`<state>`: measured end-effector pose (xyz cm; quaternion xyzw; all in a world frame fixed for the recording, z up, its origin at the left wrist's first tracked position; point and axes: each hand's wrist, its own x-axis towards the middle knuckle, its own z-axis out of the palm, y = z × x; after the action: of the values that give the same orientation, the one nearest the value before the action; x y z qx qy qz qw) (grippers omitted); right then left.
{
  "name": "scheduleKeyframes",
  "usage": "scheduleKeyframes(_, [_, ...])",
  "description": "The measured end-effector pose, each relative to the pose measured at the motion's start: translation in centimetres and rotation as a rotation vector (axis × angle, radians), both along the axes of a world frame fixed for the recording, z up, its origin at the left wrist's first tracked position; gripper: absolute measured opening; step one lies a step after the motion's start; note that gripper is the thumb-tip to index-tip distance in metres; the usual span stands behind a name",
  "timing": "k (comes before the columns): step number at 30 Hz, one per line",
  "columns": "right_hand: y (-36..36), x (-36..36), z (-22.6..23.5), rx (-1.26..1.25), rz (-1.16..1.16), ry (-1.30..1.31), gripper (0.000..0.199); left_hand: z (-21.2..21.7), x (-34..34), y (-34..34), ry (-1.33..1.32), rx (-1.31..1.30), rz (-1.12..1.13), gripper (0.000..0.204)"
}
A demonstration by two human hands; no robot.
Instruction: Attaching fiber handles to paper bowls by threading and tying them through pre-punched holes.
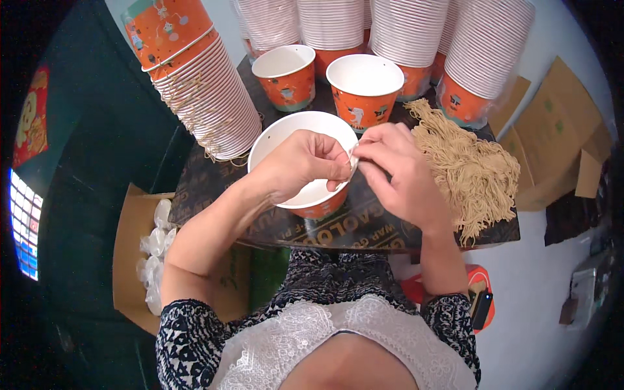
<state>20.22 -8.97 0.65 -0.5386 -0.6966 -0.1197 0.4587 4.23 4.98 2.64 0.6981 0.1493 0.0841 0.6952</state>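
A white-lined orange paper bucket (265, 143) stands at the near middle of the table, its mouth up. My left hand (302, 162) reaches over its mouth, thumb and forefinger pinched together by the right side of the rim. What lies between those fingertips is too small to make out. From the outer side my right hand (400, 172) meets it, fingertips closed on the rim. Just right of that hand lies a loose heap of tan cords (471, 169). A small dark hole shows in the bucket's inner wall.
Two more paper buckets (284, 71) (365, 84) stand behind. At left rises a tall nested stack (208, 97) with cords hanging from it; several wrapped stacks (487, 52) line the back. Below the dark table (214, 188) sits a carton (133, 260) holding clear plastic bundles. Flattened cardboard (546, 143) leans at right.
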Motion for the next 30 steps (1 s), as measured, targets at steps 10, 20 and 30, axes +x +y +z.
scheduleKeyframes(10, [0.3,-0.9,-1.7,-0.061,0.075,0.179,0.014,-0.1,0.2,-0.1,0.038,0.053,0.013,0.008])
scheduleKeyframes(20, [0.7,-2.3,-2.1,0.06,0.002,0.156,0.018,-0.1,0.6,0.1,0.002,0.01,0.023,0.007])
scheduleKeyframes(30, [0.2,-1.7,-2.7,0.091,0.059,0.092,0.016,-0.1,0.2,0.4,0.012,0.062,-0.029,0.008])
